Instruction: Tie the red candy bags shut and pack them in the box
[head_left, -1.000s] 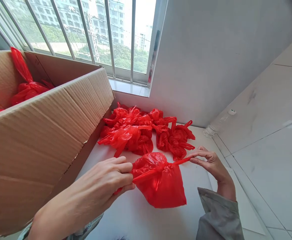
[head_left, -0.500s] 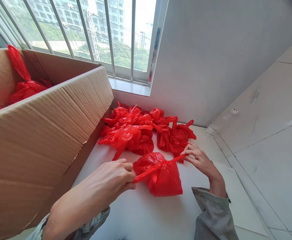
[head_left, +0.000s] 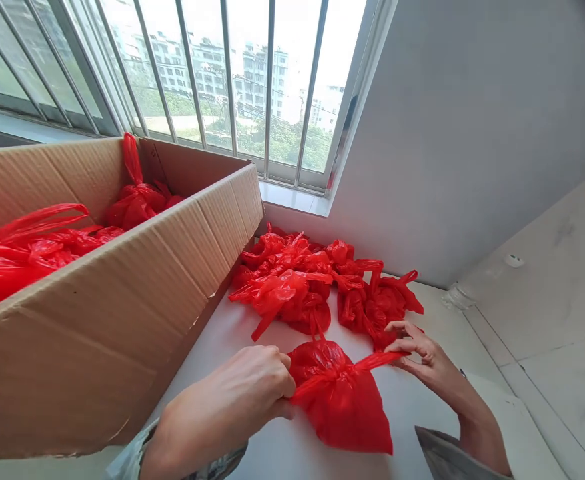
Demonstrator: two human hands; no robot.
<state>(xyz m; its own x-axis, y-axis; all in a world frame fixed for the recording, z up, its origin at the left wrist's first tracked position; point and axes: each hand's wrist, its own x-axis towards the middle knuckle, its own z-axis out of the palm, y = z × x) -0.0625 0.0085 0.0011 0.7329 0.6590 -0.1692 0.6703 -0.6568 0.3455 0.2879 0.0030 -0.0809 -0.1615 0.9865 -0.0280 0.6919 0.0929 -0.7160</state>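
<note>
A filled red plastic bag (head_left: 349,407), knotted at its top, sits on the white table between my hands. My left hand (head_left: 257,383) is closed on the bag's left handle, which stretches out from the knot. At the right end, my right hand (head_left: 419,350) pinches the other handle between thumb and fingers. What the bag contains is hidden by the red plastic. Just behind it lies a heap of similar red bags (head_left: 287,287), with another red bag cluster (head_left: 382,300) close to my right fingers.
A large cardboard box (head_left: 137,320) holding red bags (head_left: 32,253) stands on the left. A clear plastic bottle (head_left: 462,293) is by the tiled wall at right. Behind are a barred window (head_left: 232,87) and a grey wall (head_left: 452,133).
My view has swung left, so more of the box's inside shows. The bag and both hands appear lower and further right, with both handles still held.
</note>
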